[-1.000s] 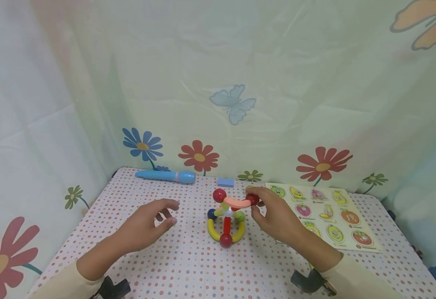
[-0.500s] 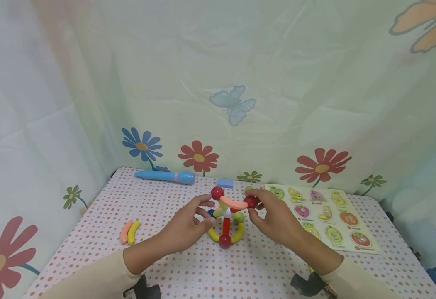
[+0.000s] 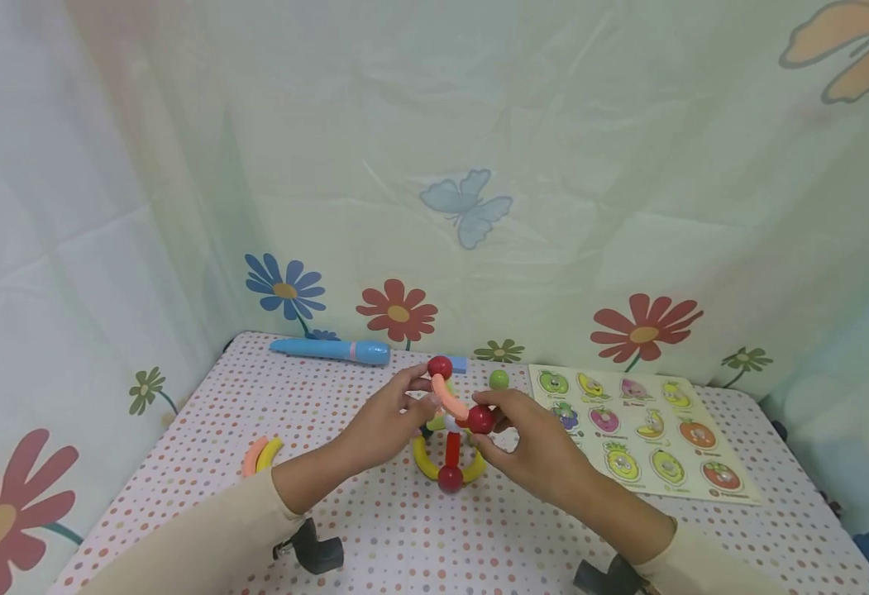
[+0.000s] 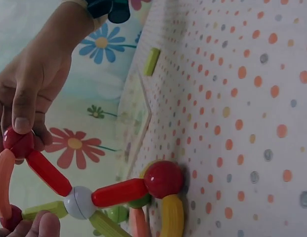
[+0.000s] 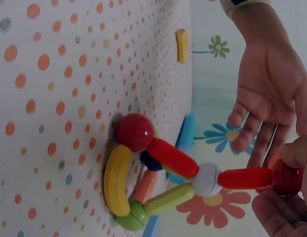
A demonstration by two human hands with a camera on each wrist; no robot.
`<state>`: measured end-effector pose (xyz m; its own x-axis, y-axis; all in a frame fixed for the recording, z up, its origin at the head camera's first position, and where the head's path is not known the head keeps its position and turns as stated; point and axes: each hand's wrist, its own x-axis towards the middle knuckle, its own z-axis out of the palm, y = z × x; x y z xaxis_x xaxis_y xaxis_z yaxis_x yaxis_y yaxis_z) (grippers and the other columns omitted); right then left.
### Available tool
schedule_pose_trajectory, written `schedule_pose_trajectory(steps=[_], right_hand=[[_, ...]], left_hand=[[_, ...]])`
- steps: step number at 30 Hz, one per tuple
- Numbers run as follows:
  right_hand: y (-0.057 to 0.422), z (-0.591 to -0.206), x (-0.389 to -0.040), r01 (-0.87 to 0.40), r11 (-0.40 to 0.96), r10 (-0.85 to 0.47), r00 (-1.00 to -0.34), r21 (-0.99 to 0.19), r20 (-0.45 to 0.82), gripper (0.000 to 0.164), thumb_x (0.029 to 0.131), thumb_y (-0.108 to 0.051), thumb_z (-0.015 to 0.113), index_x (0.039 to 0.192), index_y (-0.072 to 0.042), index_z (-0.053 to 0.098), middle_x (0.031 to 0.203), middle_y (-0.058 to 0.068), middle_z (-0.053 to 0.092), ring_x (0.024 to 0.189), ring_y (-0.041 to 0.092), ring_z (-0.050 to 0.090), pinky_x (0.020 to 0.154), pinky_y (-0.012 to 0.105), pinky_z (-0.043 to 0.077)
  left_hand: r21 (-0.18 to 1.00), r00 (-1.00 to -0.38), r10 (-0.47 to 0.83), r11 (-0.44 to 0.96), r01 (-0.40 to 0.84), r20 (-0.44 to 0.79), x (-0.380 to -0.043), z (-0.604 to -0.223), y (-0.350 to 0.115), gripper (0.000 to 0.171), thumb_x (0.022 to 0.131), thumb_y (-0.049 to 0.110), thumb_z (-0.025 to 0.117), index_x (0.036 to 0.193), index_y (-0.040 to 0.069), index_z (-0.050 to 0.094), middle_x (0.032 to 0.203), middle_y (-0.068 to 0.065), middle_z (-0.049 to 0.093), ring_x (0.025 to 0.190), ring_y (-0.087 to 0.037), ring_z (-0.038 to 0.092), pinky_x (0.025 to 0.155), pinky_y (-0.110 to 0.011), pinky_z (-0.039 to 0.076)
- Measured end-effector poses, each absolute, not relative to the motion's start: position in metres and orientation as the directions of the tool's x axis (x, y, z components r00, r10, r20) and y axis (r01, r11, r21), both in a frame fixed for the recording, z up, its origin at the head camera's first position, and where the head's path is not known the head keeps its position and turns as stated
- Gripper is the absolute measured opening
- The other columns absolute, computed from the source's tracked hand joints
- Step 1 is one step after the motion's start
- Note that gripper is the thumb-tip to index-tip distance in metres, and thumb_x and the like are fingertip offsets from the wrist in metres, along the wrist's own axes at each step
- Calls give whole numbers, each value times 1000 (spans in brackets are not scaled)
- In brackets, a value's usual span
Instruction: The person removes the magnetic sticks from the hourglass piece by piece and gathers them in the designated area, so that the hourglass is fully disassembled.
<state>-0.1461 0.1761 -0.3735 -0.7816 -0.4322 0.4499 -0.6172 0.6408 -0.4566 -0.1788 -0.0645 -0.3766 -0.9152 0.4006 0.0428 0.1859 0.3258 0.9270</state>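
A toy frame of balls and sticks stands on the dotted table. Its base has yellow curved sticks (image 3: 422,463) and a red ball (image 3: 451,478); a white ball (image 5: 207,179) joins straight sticks above. My right hand (image 3: 534,450) pinches the upper right red ball (image 3: 481,418), on a red stick (image 4: 48,173). A salmon curved stick (image 3: 449,398) runs from that ball to the upper left red ball (image 3: 440,366). My left hand (image 3: 382,426) holds that left end between thumb and fingers; its other fingers (image 5: 264,138) extend fairly straight. The exact left contact is partly hidden.
Loose salmon (image 3: 254,456) and yellow (image 3: 271,453) curved sticks lie at left. Behind are a blue pen-shaped toy (image 3: 330,351), a blue block (image 3: 460,364) and a green ball (image 3: 498,379). A fruit picture board (image 3: 583,446) lies at right. A printed curtain (image 3: 553,248) hangs behind.
My left hand has moved right to the frame's upper left end, uncovering the loose curved sticks. My right hand has brought its red ball left and nearer; the salmon stick now slants.
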Motion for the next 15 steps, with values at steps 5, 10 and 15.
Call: schedule_pose_trajectory(steps=[5,10,15], right_hand=[[167,-375,-143,-657,556,-477,-754,-509,453,59,79,-3,88,130,-6,58,120,2,65,100,10,67,82,25,58],[162,-378,-141,-641,488,-506,-761,-592,407,59,85,0,81,137,-6,55,130,4,64,109,15,67,86,28,57],[164,-380,-142,-641,443,-528,-752,-626,395,56,87,4,74,138,-7,52,135,4,62,113,17,67,88,27,56]], left_hand=[[940,-904,428,297,167,26,-186,-373,-56,69,103,42,61,158,11,34,140,-8,56,107,-26,64,84,-44,59],[946,-896,443,282,161,21,-190,-372,-50,65,103,33,61,158,9,34,129,-7,61,108,-25,63,85,-43,59],[939,-889,456,294,178,26,-193,-369,-47,60,103,23,59,157,10,36,141,-9,56,116,-25,62,86,-37,59]])
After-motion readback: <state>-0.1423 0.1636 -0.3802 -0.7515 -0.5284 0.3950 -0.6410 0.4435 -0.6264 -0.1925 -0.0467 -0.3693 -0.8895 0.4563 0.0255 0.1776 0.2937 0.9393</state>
